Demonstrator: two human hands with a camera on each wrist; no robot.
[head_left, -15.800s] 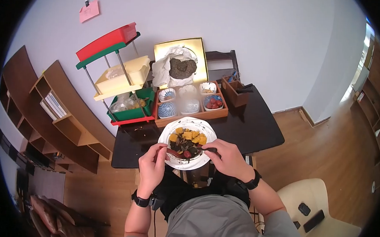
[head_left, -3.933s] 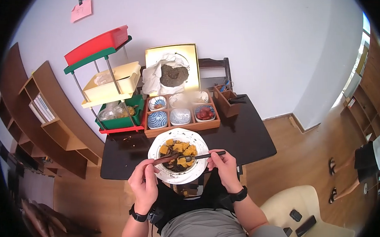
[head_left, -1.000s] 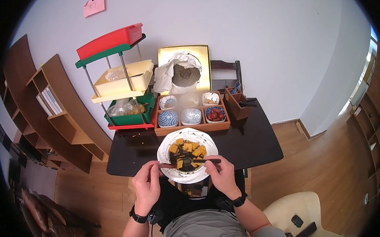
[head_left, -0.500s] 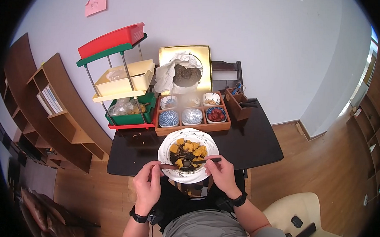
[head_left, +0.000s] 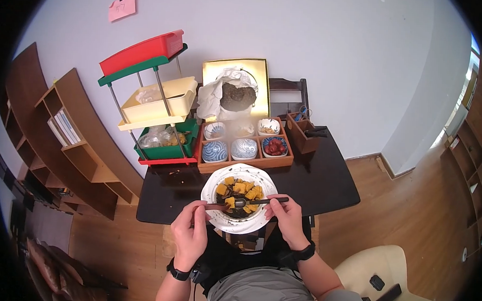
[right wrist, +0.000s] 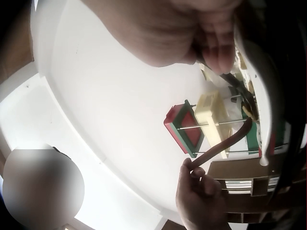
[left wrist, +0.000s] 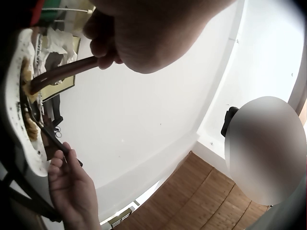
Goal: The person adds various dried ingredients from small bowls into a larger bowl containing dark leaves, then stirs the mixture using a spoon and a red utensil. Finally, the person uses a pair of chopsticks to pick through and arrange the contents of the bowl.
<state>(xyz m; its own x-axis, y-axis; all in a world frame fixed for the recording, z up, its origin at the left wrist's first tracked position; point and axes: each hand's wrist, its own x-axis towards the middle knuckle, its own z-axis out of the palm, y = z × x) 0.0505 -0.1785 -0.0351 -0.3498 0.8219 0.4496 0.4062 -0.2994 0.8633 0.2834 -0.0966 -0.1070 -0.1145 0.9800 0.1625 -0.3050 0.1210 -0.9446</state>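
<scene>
A white dish point(head_left: 210, 182) holds dark leaf-like bits and several yellow chunks point(head_left: 254, 192). My left hand point(head_left: 190, 229) pinches reddish-brown wooden tongs point(head_left: 215, 207) at the dish's left; the tips reach over the food. From the right, my right hand point(head_left: 286, 220) pinches the dark handle of a spoon point(head_left: 274, 200). Its bowl meets the tong tips above the dark bits, beside a yellow chunk point(head_left: 230, 202). In the left wrist view, the tongs point(left wrist: 64, 72) slant down to the dish. The right wrist view shows the tongs point(right wrist: 223, 143) curving toward the spoon.
Behind the dish stands a wooden compartment tray point(head_left: 240, 166) with patterned cups, one holding red dates. A three-tier rack point(head_left: 157, 71) rises at the left. Further back is a gold box point(head_left: 209, 68) with a dark cake in paper. A wooden holder point(head_left: 303, 137) stands right.
In the last half second the tongs, spoon and chunk between them rise slightly, and my right hand shifts right. The red date seen in the dish earlier is no longer visible; a person at right has left view.
</scene>
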